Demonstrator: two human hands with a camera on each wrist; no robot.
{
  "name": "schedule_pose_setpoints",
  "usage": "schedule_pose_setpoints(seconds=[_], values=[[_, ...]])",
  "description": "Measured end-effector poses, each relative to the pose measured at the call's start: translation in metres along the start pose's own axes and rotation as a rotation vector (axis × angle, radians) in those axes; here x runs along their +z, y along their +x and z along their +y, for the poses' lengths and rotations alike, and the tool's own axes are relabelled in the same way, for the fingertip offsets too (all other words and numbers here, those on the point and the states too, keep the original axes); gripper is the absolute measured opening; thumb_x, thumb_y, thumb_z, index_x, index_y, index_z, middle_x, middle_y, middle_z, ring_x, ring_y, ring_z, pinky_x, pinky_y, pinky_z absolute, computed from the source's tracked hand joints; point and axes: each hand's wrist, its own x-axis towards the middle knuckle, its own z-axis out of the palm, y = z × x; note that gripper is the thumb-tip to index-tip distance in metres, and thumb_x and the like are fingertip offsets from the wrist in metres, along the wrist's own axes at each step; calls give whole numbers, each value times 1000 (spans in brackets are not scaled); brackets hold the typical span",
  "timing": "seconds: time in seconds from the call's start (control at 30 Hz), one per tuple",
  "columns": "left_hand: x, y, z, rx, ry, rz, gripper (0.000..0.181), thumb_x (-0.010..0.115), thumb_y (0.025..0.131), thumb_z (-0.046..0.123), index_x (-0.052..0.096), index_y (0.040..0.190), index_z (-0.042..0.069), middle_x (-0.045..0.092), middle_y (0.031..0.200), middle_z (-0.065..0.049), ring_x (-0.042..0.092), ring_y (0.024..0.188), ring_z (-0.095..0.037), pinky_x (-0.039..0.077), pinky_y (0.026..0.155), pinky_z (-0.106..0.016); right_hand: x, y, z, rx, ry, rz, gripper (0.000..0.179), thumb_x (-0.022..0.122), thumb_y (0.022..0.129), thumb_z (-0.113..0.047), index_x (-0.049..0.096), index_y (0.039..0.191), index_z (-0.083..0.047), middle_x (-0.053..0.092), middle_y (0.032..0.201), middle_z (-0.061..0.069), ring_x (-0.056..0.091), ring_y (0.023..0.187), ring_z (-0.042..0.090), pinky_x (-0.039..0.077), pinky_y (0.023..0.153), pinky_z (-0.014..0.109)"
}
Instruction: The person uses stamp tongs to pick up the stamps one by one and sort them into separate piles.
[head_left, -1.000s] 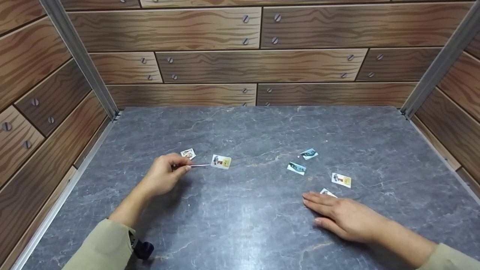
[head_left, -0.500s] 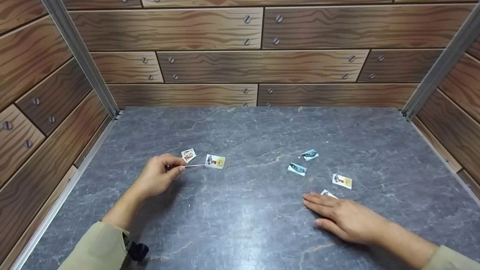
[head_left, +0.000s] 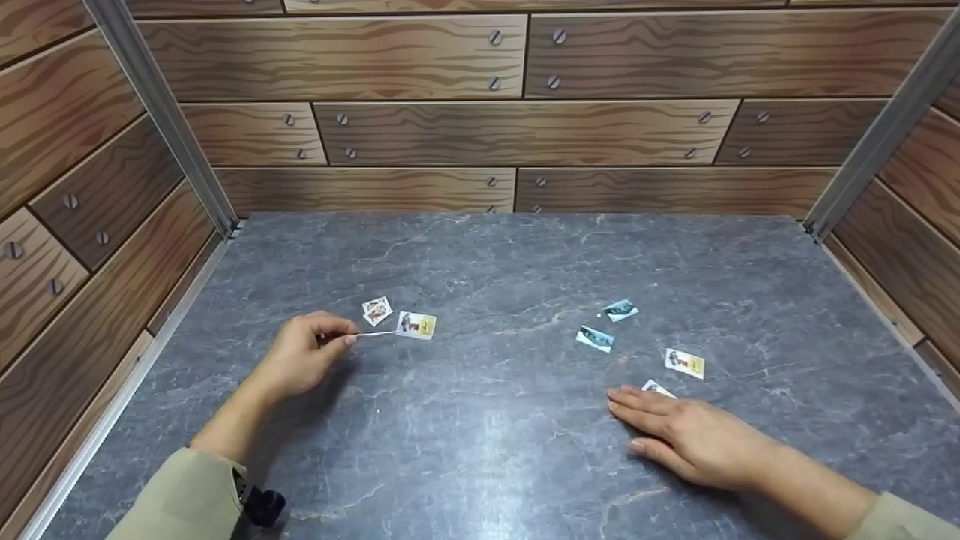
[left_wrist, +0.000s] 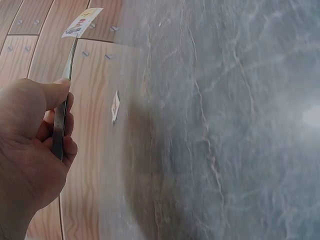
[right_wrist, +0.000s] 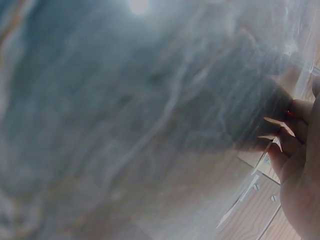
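Note:
My left hand (head_left: 304, 356) pinches slim metal tweezers (left_wrist: 61, 117) between thumb and fingers. At their tips is a small stamp-like picture piece (head_left: 416, 325) with a yellow patch and a red figure, raised above the table in the left wrist view. Just behind the tweezers lies a tilted white piece with a reddish figure (head_left: 377, 310). My right hand (head_left: 694, 439) rests on the table with fingers extended and holds nothing. Its fingers partly cover a white-edged piece (head_left: 657, 388); a yellow-and-white piece (head_left: 684, 363) lies beyond its knuckles.
Two blue-green picture pieces (head_left: 595, 338) lie right of centre, a tiny white speck near the farther one. The grey marbled table (head_left: 480, 262) is bounded by wood-patterned walls (head_left: 420, 60) and metal corner posts (head_left: 161, 112).
My left hand has drawn to the left, carrying the tweezers and the yellow-patched piece along. The reddish-figure piece shows more fully now. My right hand stays where it was.

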Motion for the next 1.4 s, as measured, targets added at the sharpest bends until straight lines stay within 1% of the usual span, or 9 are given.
schedule_pose_setpoints(seconds=[0.13,0.27,0.4,0.47,0.53,0.7,0.9,1.07,1.4], values=[[-2,-2,-2,-17,4,-4,9,72,97,0,80,102,1,74,99,-6,63,91,-19,51,82,-27,0,-1,-1,9,-7,-7,48,64,108,-32,60,151,-11,55,158,2,55,141,25,33,119,24],[-3,-3,-5,-24,13,-1,10,72,97,0,80,102,1,73,98,-6,62,90,-19,50,81,-27,-1,-1,-1,20,-12,-19,48,63,108,-33,60,151,-12,54,158,1,55,141,25,46,112,38],[-5,-5,-8,-33,16,4,9,73,97,0,81,101,2,72,96,-5,60,87,-18,48,78,-26,-1,-1,-1,24,-14,-26,49,62,108,-34,60,152,-12,54,159,1,54,141,25,49,108,44],[-7,-6,-9,-42,16,5,9,73,97,0,80,101,2,72,96,-6,60,85,-18,48,76,-25,0,-1,-1,24,-14,-28,49,62,108,-34,59,152,-12,53,159,1,54,141,25,48,109,43],[-7,-6,-11,-45,20,9,9,73,98,1,80,101,2,72,96,-6,60,86,-18,48,76,-25,0,-2,-1,26,-10,-30,49,62,109,-34,59,152,-12,53,159,1,54,142,25,45,113,37],[-8,-8,-14,-42,39,14,9,73,97,1,81,99,5,73,96,-4,60,87,-17,48,77,-25,0,-2,0,26,6,-29,49,61,109,-34,59,152,-12,54,159,1,54,142,24,30,119,21],[-8,-10,-19,-41,54,10,9,74,96,1,81,98,5,74,96,-4,60,86,-17,47,78,-27,0,-2,1,9,6,-14,49,63,108,-32,59,152,-11,54,158,2,54,141,26,25,120,19],[-8,-12,-21,-47,73,4,8,75,96,3,81,99,6,76,100,-6,63,89,-18,49,80,-29,0,-2,1,20,10,-28,49,61,109,-33,58,153,-12,53,159,2,54,142,25,28,120,20],[-9,-20,-28,-64,47,-11,7,75,97,3,81,99,4,75,96,-5,62,88,-16,49,80,-27,-1,-1,1,-1,2,-13,48,63,108,-31,59,152,-11,54,158,2,55,141,25,32,119,23]])
